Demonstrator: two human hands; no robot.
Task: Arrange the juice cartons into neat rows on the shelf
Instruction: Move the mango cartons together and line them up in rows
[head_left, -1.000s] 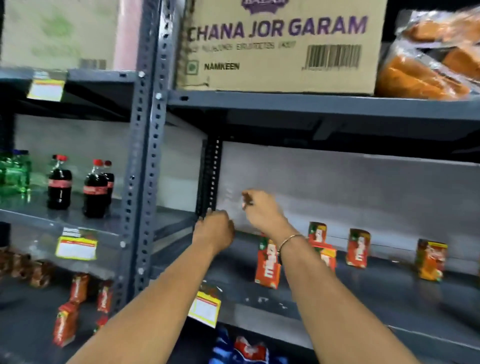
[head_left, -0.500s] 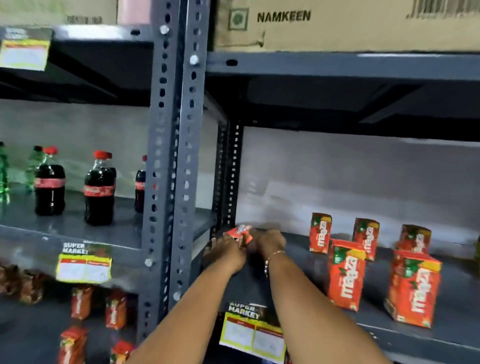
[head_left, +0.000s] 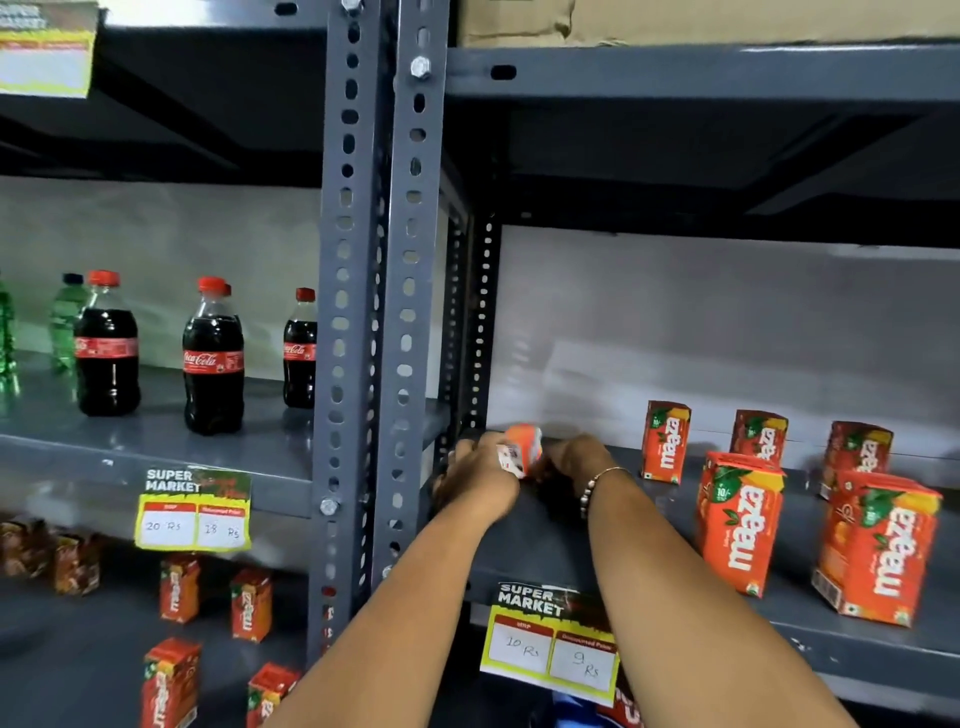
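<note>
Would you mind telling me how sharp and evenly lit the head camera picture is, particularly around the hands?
In the head view, the carton held between the left hand and right hand is motion-blurred, its print unreadable; the standing cartons and cola bottles are sharper. The underside of the upper shelf lies in deep shadow, and the wide lens bows the uprights.

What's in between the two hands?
In the head view, a small orange juice carton sits tilted between the left hand and right hand.
</note>
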